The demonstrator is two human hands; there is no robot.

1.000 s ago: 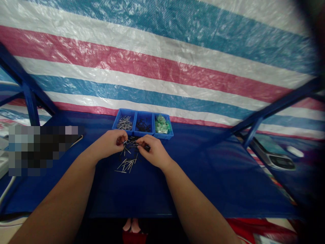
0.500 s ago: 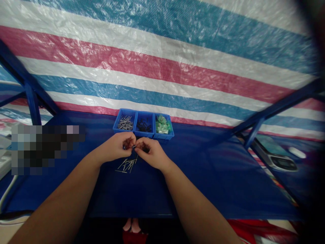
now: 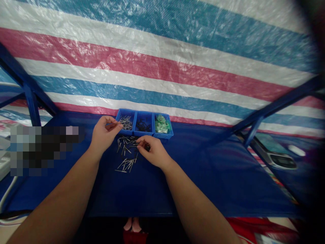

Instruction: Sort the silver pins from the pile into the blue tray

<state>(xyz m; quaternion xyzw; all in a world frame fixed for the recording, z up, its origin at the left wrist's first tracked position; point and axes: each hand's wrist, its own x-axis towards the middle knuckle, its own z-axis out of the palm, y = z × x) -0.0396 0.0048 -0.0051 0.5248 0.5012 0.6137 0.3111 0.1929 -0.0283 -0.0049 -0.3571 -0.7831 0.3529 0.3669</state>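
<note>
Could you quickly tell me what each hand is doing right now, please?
Left hand: raised by the left blue bin, fingers pinched; anything held is too small to tell.
Right hand: closed on a small dark part over the loose metal pins.

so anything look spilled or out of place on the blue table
Loose metal pins lie scattered on the blue table, outside the blue bins, though the leftmost bin holds similar pins. The right hand rests at the pile; the left hand is raised by the leftmost bin. Nothing looks damaged.
</note>
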